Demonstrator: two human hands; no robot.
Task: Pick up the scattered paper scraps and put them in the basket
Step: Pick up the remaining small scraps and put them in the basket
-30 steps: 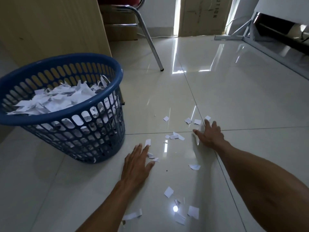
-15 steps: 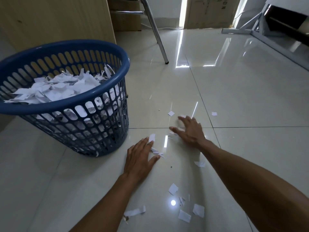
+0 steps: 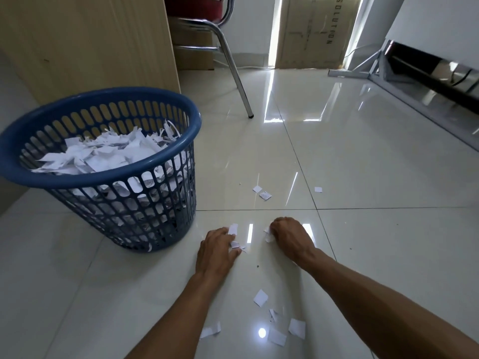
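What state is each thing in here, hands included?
Basket: upright on the floor, nearly full of paper.
Right hand: fingers curled round scraps.
Left hand: palm down, fingertips against more paper bits; grip unclear.
Loose scraps: lying uncollected on the floor, some beyond the hands, some nearer the camera.

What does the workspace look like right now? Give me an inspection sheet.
Surface: glossy tiled floor.
Job's things: blue basket, heaped with paper; loose scraps near the arms, three more beyond the hands.
Clutter: dark speck between the arms.
Hands: left hand touches scraps, grip unclear; right hand curled over scraps.
Cables: white cable by the back wall.
Surroundings: chair leg, cardboard box, wooden panel.
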